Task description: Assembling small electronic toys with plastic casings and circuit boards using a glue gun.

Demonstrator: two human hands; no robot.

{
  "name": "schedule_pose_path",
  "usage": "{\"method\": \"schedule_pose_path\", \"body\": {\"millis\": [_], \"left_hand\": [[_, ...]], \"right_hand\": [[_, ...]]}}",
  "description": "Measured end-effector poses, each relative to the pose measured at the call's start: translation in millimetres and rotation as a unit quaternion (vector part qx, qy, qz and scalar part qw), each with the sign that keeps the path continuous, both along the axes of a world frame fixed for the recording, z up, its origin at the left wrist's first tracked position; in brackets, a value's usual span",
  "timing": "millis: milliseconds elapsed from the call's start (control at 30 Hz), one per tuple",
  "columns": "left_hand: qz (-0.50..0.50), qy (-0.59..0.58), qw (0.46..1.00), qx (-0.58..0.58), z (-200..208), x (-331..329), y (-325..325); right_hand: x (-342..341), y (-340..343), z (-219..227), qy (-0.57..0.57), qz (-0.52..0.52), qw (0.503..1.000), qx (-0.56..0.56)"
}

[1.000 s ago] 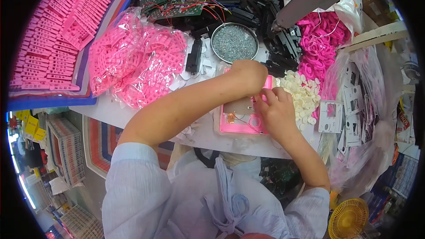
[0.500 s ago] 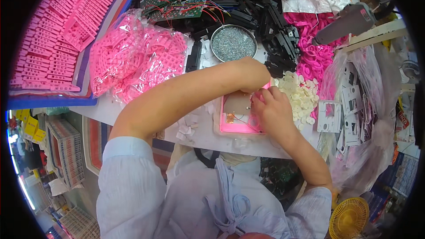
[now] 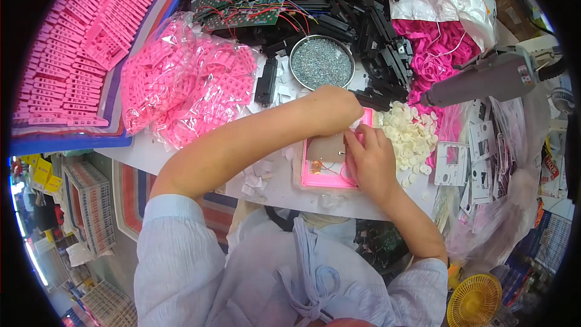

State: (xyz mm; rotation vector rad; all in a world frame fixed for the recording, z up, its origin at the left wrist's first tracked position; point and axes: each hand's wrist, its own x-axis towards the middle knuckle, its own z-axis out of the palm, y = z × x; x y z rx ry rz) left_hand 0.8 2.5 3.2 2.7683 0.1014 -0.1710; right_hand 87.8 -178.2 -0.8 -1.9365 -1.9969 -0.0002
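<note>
A shallow pink plastic case (image 3: 310, 179) lies in front of me, with a grey-brown board (image 3: 325, 148), a small copper-coloured piece (image 3: 316, 167) and thin wires inside. My left arm reaches across the bench, and my left hand (image 3: 340, 111) bends over the far part of the case, its fingers hidden behind the hand. At the case's right side is my right hand (image 3: 373, 162), fingers closed and their tips at the board's edge. What they hold, if anything, is too small to make out. A round metal dish of small screws (image 3: 321, 62) stands just beyond my left hand.
Cream discs (image 3: 407, 136) are heaped right of the case. A grey power screwdriver (image 3: 478, 83) hangs at the right, near magenta parts (image 3: 433, 54). Bagged pink parts (image 3: 200, 82) lie left, with black plastic parts (image 3: 378, 36) and wired green circuit boards (image 3: 242, 15) at the back.
The grey screwdriver has swung lower and nearer to me. My left hand has moved slightly left and nearer; my right fingers have straightened a little beside it.
</note>
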Motion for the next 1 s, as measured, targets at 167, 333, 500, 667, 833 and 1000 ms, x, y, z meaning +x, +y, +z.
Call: {"method": "schedule_pose_path", "body": {"millis": [167,333,500,667,833,1000], "left_hand": [[0.057,-0.012,0.998,-0.021,-8.0,-10.6,3.2],[0.076,0.073,0.994,0.018,8.4,-9.6,0.5],[0.082,0.079,0.993,-0.016,5.6,-10.1,2.3],[0.159,-0.067,0.981,-0.09,-2.7,-21.7,0.3],[0.117,0.03,0.992,-0.03,9.4,-20.1,-3.4],[0.084,0.072,0.994,0.007,-0.5,-11.7,-1.7]], "right_hand": [[10.6,-3.6,-0.7,0.098,-0.011,0.995,0.014],[16.3,-3.7,-1.3,0.128,0.001,0.991,0.046],[16.8,-2.6,0.3,0.132,0.003,0.99,0.053],[17.2,-4.8,-1.6,0.14,0.003,0.989,0.053],[18.6,-4.6,-3.5,0.142,0.007,0.989,0.047],[18.5,-5.5,-4.9,0.154,0.007,0.987,0.052]]}}
